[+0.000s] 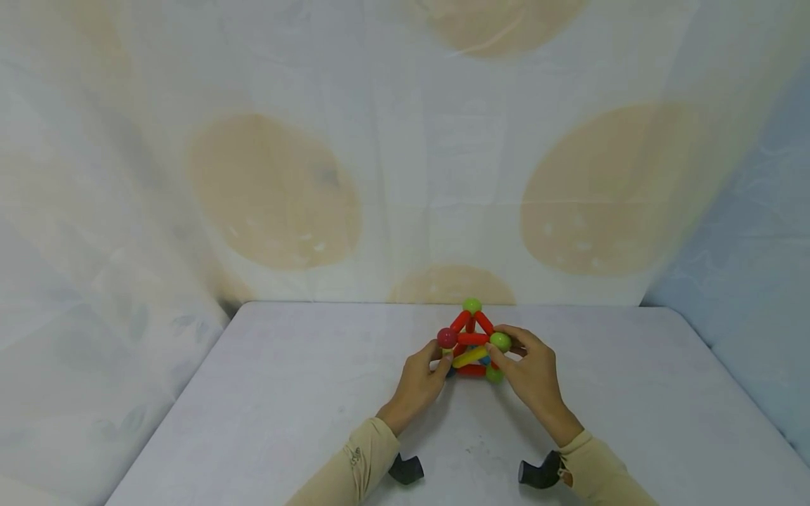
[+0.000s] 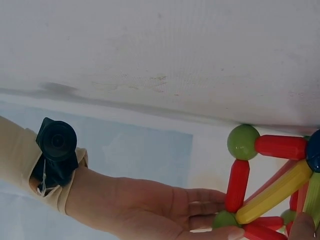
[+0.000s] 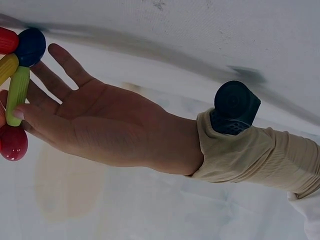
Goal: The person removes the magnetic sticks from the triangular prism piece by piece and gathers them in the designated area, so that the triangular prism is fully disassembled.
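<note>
Toy frame: the stick-and-ball toy (image 1: 471, 344) stands on the table (image 1: 285, 393), about midway between the side edges and nearer the far edge than the near one. You have a hand on each side of it.

Your left hand: the left hand (image 1: 422, 379) touches the near left corner of the frame. The thumb lies by the dark red ball (image 1: 446, 338). In the right wrist view the fingers are fairly straight, with the thumb on a green stick (image 3: 18, 95). It looks more like a light steadying touch than a clamp.

Your right hand: the right hand (image 1: 530, 372) cups the right side by the green ball (image 1: 500, 341). In the left wrist view its fingers reach under the lower sticks. I cannot tell whether it pinches or only supports.

Yellow stick: the yellow stick (image 1: 470, 357) runs slantwise between your hands. In my judgement it is the piece likeliest to slip.

Top ball: the top ball (image 1: 471, 306) sits on two red sticks, untouched.

Risk, squeeze: if you press inward from both sides, the joints may fold and the peak drop.

Risk, pull: if you draw one hand away quickly, a ball could come with it and open a corner.

Risk, roll: a freed ball could roll over the far edge of the table, toward the spotted cloth (image 1: 405, 176).
</note>
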